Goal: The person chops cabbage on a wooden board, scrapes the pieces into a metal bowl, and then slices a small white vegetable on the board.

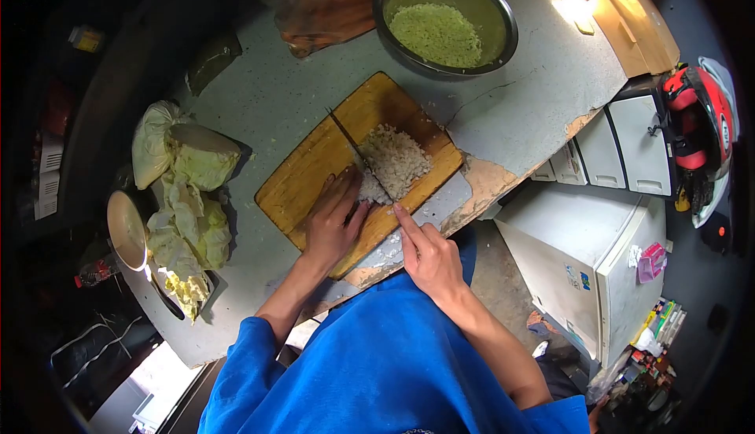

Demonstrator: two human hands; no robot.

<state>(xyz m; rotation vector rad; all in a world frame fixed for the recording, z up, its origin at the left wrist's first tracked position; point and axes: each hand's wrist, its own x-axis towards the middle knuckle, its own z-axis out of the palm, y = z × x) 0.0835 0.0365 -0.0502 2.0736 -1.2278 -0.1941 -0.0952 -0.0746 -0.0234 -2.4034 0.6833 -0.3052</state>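
Note:
A wooden cutting board (299, 170) lies at a slant on the grey table, near its front edge. Finely chopped white bits, perhaps cabbage, form a pile (399, 156) on its right half. My right hand (429, 257) is closed on the handle of a knife (354, 147), index finger stretched along it. The blade points up and left across the board, along the left side of the pile. On the board to the left of the blade, my left hand (334, 217) rests with fingers bent against a small heap of white bits; what its fingertips hold, if anything, is hidden.
A steel bowl (507, 44) with chopped pale green vegetable stands at the back. Cabbage pieces (204, 158), loose leaves and a tan bowl (127, 229) are on the left. A plastic bag (326, 9) lies behind the board. Beyond the chipped table edge (480, 190) stands a white fridge (582, 229).

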